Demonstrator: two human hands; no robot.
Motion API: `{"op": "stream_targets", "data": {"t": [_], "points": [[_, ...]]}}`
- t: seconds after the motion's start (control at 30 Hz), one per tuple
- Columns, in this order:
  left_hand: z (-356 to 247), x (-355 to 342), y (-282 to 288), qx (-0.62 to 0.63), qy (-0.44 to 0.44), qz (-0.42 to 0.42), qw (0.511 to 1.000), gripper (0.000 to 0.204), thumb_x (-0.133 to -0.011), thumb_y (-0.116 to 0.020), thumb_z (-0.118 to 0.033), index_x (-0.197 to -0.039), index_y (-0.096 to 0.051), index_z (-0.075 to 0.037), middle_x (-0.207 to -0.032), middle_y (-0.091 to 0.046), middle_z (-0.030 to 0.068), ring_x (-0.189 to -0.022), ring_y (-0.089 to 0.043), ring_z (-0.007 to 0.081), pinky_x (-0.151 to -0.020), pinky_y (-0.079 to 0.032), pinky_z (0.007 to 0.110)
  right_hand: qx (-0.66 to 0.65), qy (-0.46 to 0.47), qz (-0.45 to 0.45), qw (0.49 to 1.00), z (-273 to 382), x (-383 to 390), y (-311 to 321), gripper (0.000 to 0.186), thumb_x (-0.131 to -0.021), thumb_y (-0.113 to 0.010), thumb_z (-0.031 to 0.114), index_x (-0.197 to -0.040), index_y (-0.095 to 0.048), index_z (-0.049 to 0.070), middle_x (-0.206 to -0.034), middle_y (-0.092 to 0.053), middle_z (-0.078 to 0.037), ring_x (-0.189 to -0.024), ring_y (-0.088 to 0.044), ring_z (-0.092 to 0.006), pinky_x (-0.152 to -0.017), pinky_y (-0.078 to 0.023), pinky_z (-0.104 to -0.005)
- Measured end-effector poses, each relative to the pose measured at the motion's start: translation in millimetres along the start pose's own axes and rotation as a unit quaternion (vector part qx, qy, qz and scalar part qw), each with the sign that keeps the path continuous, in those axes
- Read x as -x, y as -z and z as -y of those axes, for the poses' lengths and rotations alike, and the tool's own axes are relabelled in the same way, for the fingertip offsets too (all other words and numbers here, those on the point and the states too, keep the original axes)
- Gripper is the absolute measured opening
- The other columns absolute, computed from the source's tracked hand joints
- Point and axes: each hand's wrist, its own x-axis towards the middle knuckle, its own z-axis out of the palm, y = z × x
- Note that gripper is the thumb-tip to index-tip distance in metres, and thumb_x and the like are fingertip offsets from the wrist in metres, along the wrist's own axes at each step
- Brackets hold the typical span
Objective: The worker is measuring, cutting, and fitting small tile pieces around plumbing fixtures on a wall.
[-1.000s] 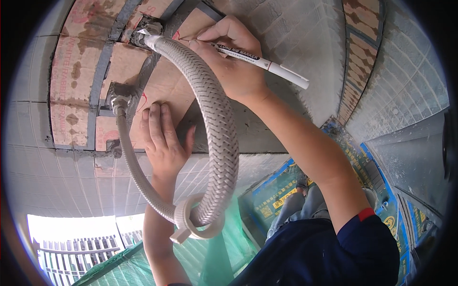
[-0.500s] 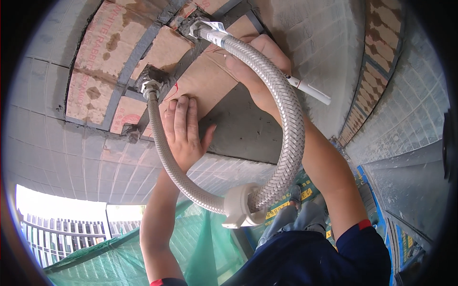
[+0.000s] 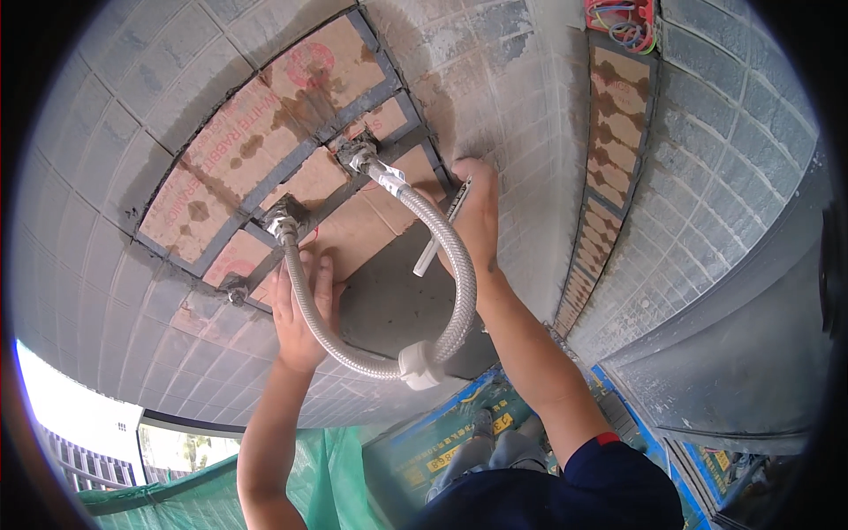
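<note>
My left hand (image 3: 303, 314) lies with outstretched fingers on the lower edge of a brown cardboard piece (image 3: 353, 234) set into the wall recess. At the right end of that cardboard, my right hand (image 3: 478, 212) grips a slim white pen (image 3: 442, 228), which points down and left; some of its fingers are hidden behind the hand and hose. A looped braided metal hose (image 3: 464, 300) hangs in front of both hands. It runs between a left pipe fitting (image 3: 283, 228) and an upper fitting (image 3: 358, 159), with a white plastic piece (image 3: 420, 364) at its bottom.
More cardboard panels (image 3: 238, 141) with grey mortar seams fill the recess. Wet grey mortar (image 3: 389, 296) shows below. To the right runs a cardboard-covered strip (image 3: 609, 132) under a red box of wires (image 3: 623, 22). Green netting (image 3: 309, 477) hangs lower left.
My view has shifted, showing more wall at the top right. The right hand has turned, and its pen now points down-left instead of down-right. My left hand stays against the cardboard.
</note>
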Motion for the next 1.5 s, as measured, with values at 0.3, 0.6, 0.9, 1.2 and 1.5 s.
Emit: {"op": "stream_targets", "data": {"t": [0.3,0.6,0.9,1.2,1.5], "points": [[1.2,15.5,-4.3,-0.049,0.032,-0.043,0.997,0.061,-0.084,-0.076,-0.026,-0.138,-0.057,-0.006,-0.141,-0.051,0.0162,-0.130,-0.046,0.0364,-0.109,-0.038,0.052,-0.051,-0.148,0.054,0.986,-3.1,0.8,3.2,0.055,-0.078,-0.084,0.028,-0.107,-0.047,-0.001,-0.091,-0.051,-0.010,-0.078,-0.053,-0.0203,-0.070,-0.048,-0.0345],[-4.6,8.4,7.6,-0.040,0.026,-0.026,0.999,0.048,-0.083,-0.073,-0.018,-0.129,-0.064,-0.006,-0.135,-0.053,0.0152,-0.128,-0.050,0.0347,-0.107,-0.042,0.051,-0.281,-0.222,0.139,0.923,13.1,-3.6,36.0,0.024,-0.093,-0.071,0.014,-0.109,-0.060,-0.001,-0.085,-0.057,0.000,-0.080,-0.052,-0.0074,-0.072,-0.046,-0.0238],[-118.8,54.2,18.8,0.676,0.593,-0.087,0.428,0.046,-0.087,-0.075,-0.026,-0.119,-0.055,0.001,-0.122,-0.055,0.0171,-0.111,-0.054,0.0338,-0.099,-0.043,0.046,-0.335,-0.273,0.156,0.888,40.8,40.1,105.5,0.018,-0.090,-0.074,0.016,-0.100,-0.065,0.003,-0.092,-0.063,0.000,-0.086,-0.056,-0.0113,-0.085,-0.045,-0.0271],[-235.5,98.6,-6.6,0.806,0.563,-0.095,-0.159,0.039,-0.096,-0.063,-0.024,-0.127,-0.056,-0.001,-0.131,-0.059,0.0135,-0.126,-0.053,0.0309,-0.111,-0.040,0.049,-0.116,-0.299,0.181,0.930,111.8,142.5,224.7,0.026,-0.092,-0.072,0.022,-0.089,-0.057,0.002,-0.084,-0.055,0.000,-0.077,-0.048,-0.0079,-0.072,-0.040,-0.0241],[-359.1,189.8,-1.4,0.789,0.450,0.327,-0.262,0.045,-0.100,-0.059,-0.020,-0.141,-0.047,-0.005,-0.143,-0.054,0.0102,-0.132,-0.051,0.0273,-0.111,-0.043,0.043,0.122,-0.470,-0.179,0.856,116.3,378.4,339.9,0.021,-0.092,-0.070,0.022,-0.093,-0.059,0.004,-0.072,-0.054,-0.003,-0.069,-0.051,-0.0132,-0.065,-0.043,-0.0311]]}}
